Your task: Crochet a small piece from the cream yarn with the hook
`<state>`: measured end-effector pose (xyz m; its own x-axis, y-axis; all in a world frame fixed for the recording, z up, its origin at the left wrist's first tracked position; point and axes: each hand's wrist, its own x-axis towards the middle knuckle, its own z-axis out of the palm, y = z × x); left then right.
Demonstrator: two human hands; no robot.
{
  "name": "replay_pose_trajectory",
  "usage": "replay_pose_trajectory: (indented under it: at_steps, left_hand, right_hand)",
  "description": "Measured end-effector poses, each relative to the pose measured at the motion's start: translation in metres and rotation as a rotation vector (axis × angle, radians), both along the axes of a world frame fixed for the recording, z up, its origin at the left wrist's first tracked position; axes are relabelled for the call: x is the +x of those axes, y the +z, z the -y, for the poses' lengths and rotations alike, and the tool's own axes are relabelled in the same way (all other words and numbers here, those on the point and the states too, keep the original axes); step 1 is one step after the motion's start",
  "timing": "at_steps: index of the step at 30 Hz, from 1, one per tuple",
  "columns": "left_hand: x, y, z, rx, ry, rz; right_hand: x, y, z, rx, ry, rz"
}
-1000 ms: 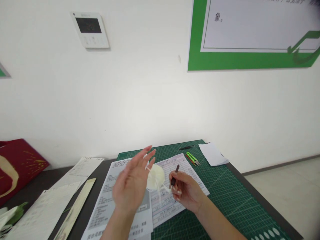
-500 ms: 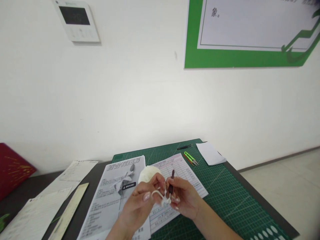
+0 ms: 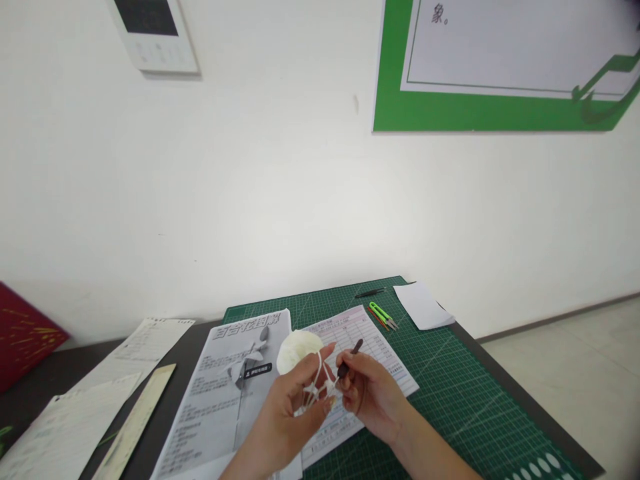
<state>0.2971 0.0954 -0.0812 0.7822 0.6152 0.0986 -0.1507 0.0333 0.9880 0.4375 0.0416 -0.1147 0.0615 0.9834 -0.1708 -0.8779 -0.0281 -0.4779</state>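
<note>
My right hand (image 3: pixel 374 395) grips a crochet hook (image 3: pixel 351 358) by its dark handle, with the thin tip pointing down and left. White yarn (image 3: pixel 321 365) runs over the raised index finger of my left hand (image 3: pixel 287 408). Between that hand's thumb and fingers a small white crocheted piece (image 3: pixel 330 387) is pinched, and the hook's tip meets it. Just behind my left hand sits a round, cream-white ball of yarn (image 3: pixel 296 349), partly covered by the fingers. The exact loops at the tip are too small to make out.
Under my hands lie a printed sheet with a flower picture (image 3: pixel 200 400) and a form with a table (image 3: pixel 367 333) on a green cutting mat (image 3: pixel 480 407). Green thread snips (image 3: pixel 381 313), a black pen-like tool (image 3: pixel 370 293), white paper (image 3: pixel 423 307) and a ruler (image 3: pixel 137 420) lie around.
My left index finger has lifted and stretched the yarn up, and the left hand has opened wider. The hook has tilted to the right as my right hand moved slightly away.
</note>
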Motion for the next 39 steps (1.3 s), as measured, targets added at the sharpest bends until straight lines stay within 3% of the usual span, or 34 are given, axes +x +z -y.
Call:
replay_pose_trajectory:
  at_steps: [3, 9, 15, 20, 24, 39]
  left_hand:
    - [0.0, -0.002, -0.003, 0.009, 0.017, -0.025]
    - [-0.001, -0.001, -0.006, -0.188, 0.092, -0.032]
    - [0.003, -0.001, -0.005, -0.258, 0.199, -0.07]
    - [0.007, 0.005, -0.001, -0.307, 0.232, 0.049]
    - [0.008, 0.007, 0.001, -0.315, 0.247, 0.057]
    - [0.007, -0.005, -0.006, -0.345, 0.29, 0.039]
  right_hand:
    - [0.0, -0.001, 0.0, 0.011, -0.033, 0.041]
    - [0.001, -0.003, -0.001, 0.038, -0.088, 0.092]
    - [-0.001, -0.003, 0.0, 0.053, -0.117, 0.131]
    - [-0.002, -0.005, 0.001, 0.054, -0.146, 0.152]
    - [-0.003, -0.006, 0.001, 0.042, -0.16, 0.162]
    - [-0.003, -0.006, -0.001, 0.02, -0.159, 0.159]
